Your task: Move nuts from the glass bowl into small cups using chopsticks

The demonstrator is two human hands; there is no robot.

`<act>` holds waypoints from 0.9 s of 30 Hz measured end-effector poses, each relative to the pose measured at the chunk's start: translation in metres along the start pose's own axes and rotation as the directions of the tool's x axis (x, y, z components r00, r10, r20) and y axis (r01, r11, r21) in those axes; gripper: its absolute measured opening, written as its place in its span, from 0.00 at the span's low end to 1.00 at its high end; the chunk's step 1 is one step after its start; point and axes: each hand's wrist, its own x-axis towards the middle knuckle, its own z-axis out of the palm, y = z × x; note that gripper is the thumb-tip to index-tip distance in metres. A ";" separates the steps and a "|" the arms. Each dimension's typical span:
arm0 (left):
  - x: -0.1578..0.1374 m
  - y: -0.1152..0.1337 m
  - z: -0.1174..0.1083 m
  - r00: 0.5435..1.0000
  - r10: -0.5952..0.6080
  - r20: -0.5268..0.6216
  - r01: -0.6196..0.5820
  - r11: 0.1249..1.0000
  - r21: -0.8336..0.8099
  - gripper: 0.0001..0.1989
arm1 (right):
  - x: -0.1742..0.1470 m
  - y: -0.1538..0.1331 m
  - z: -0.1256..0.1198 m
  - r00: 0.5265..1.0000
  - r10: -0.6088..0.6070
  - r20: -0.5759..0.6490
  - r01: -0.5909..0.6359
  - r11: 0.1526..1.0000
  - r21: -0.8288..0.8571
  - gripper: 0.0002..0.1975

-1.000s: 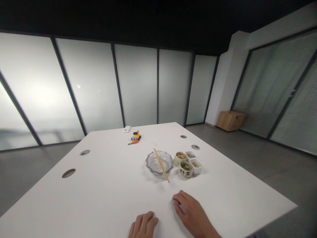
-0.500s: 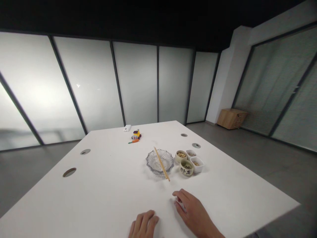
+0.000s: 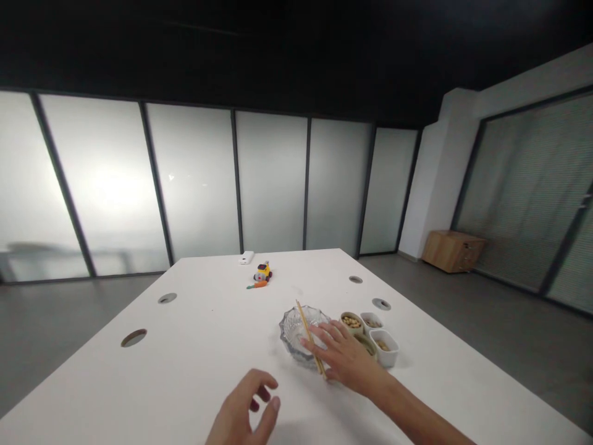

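A clear glass bowl (image 3: 291, 346) with a scalloped rim stands on the table, and a pair of wooden chopsticks (image 3: 304, 321) lies across it. My right hand (image 3: 345, 360) is over the bowl's right side, its fingers stretched out and at the chopsticks; no closed grip shows. Beside it, a round cup with nut-like pieces (image 3: 351, 322) and a square white dish (image 3: 390, 352) stand together. A second round cup (image 3: 369, 343) is partly hidden by that hand. My left hand (image 3: 252, 405) is nearer me, fingers bent and thumb apart, holding nothing.
A small white dish (image 3: 371, 321) stands behind the square one. Farther back on the white table (image 3: 185, 371) are a yellow toy vehicle (image 3: 263, 272), an orange-handled tool (image 3: 259, 285) and a white device (image 3: 247, 257). Round holes pierce the tabletop near both sides.
My right hand has moved forward from the table to the chopsticks and bowl, now covering part of the front cup. My left hand has lifted and its thumb has spread. The view has tilted up.
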 end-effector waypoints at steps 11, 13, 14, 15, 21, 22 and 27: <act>0.093 -0.016 0.010 0.990 -0.029 -0.141 0.010 0.991 -0.131 0.19 | 0.026 0.013 -0.004 0.969 -0.217 -0.118 0.205 0.974 -0.101 0.13; 0.106 -0.026 0.019 0.988 -0.049 -0.144 0.028 0.989 -0.147 0.20 | 0.021 0.022 -0.019 0.948 -0.230 -0.221 0.200 0.968 -0.151 0.13; 0.111 -0.031 0.023 0.987 -0.053 -0.149 0.030 0.988 -0.153 0.21 | 0.016 0.028 -0.028 0.931 -0.204 -0.303 0.161 0.974 -0.160 0.12; 0.115 -0.036 0.028 0.987 -0.058 -0.148 0.034 0.986 -0.161 0.22 | 0.010 0.033 -0.037 0.904 -0.185 -0.385 0.131 0.978 -0.162 0.12; 0.127 -0.056 0.048 0.988 -0.102 -0.112 0.077 0.975 -0.206 0.28 | -0.028 0.059 -0.079 0.884 -0.123 -0.452 0.033 0.979 -0.202 0.11; 0.127 -0.057 0.050 0.989 -0.110 -0.100 0.087 0.974 -0.208 0.28 | -0.034 0.063 -0.081 0.894 -0.110 -0.435 0.024 0.980 -0.198 0.10; 0.119 -0.056 0.053 0.995 -0.093 -0.042 0.088 0.991 -0.105 0.28 | -0.073 0.075 -0.055 0.940 0.109 -0.324 -0.170 0.972 -0.165 0.14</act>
